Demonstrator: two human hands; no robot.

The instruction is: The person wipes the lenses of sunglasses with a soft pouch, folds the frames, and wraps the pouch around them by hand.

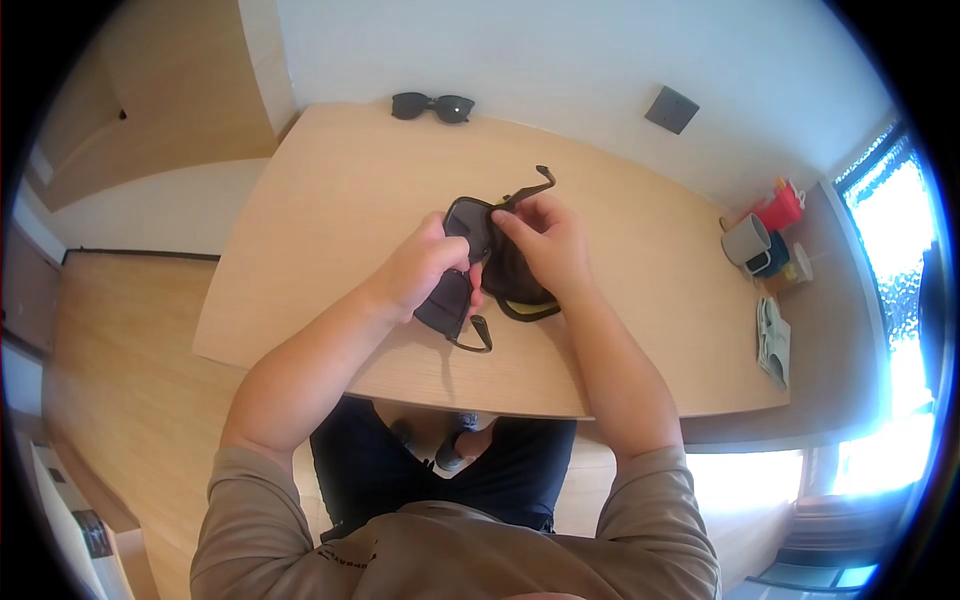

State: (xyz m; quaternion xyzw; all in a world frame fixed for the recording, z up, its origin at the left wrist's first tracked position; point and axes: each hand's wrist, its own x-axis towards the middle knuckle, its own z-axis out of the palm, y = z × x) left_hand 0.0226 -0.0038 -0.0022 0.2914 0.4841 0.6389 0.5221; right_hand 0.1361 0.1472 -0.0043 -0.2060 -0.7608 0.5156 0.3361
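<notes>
A pair of dark sunglasses is held above the wooden table, its lenses turned sideways and both temple arms unfolded. My left hand is closed on the frame around the bridge, between the two lenses. My right hand pinches the sunglasses near the hinge of the far temple arm, which sticks out beyond the fingers. Beneath my right hand lies a dark case or pouch with a yellowish edge, partly hidden by the hand and the lens.
Another pair of sunglasses lies at the table's far edge by the wall. At the right are a grey mug, a red item, a white cup and a folded cloth or paper. The table has its near edge above my lap.
</notes>
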